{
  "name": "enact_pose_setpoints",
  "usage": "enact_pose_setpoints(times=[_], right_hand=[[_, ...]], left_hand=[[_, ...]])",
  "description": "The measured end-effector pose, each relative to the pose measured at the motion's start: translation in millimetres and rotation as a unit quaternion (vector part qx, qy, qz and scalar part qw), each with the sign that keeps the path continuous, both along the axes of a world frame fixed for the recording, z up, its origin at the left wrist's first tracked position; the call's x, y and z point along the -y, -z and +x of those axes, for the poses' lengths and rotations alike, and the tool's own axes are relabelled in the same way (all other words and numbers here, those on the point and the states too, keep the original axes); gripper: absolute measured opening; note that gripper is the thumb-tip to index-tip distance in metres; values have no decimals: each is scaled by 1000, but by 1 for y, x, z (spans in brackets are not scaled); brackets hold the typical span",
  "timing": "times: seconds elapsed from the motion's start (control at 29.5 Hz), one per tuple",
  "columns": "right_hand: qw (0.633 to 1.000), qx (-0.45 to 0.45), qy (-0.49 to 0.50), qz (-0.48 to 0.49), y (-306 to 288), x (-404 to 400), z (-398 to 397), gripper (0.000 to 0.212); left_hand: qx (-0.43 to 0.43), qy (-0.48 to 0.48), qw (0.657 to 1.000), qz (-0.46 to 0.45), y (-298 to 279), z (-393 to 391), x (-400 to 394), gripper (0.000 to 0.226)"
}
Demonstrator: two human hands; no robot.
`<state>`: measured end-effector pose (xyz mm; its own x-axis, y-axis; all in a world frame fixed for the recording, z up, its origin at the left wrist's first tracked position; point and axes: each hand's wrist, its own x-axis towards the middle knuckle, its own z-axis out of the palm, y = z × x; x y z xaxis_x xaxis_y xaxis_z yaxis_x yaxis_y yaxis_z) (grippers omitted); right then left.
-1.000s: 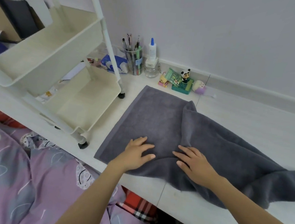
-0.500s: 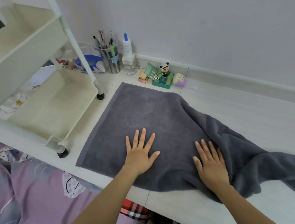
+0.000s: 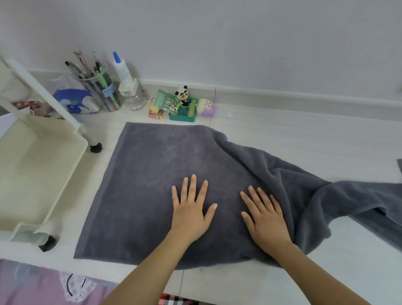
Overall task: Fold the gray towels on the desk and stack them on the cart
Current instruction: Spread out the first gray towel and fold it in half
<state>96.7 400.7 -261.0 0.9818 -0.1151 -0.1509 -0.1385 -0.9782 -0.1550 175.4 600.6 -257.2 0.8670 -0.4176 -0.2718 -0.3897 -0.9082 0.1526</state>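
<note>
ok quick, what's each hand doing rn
Left hand: open, fingers flat on the gray towel.
Right hand: open, also pressing flat on it.

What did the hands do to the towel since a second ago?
Both hands, left hand and right hand, went from loosely curled to flat with fingers spread, smoothing the gray towel. Its left half now lies flatter. Nothing was grabbed. The right end stays bunched, and the cart is unmoved.

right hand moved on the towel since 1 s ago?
Yes. The right hand slid right across the gray towel, away from the left hand, flattening it.
</note>
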Motion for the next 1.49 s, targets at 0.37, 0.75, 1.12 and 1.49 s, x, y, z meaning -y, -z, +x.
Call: enact_pose_setpoints(times=[0.37, 0.75, 1.12, 1.49], right_hand=[[975, 51, 200, 82, -32, 84, -24, 70], [973, 103, 172, -117, -30, 139, -68, 47], [988, 119, 17, -100, -30, 205, -43, 44], [964, 209, 67, -152, -30, 244, -97, 49]], left_hand=[[-14, 130, 976, -172, -41, 9, 130, 65], [-166, 158, 973, -22, -23, 21, 226, 59], [-141, 115, 983, 23, -17, 14, 273, 60], [-141, 85, 985, 43, -12, 31, 282, 63]])
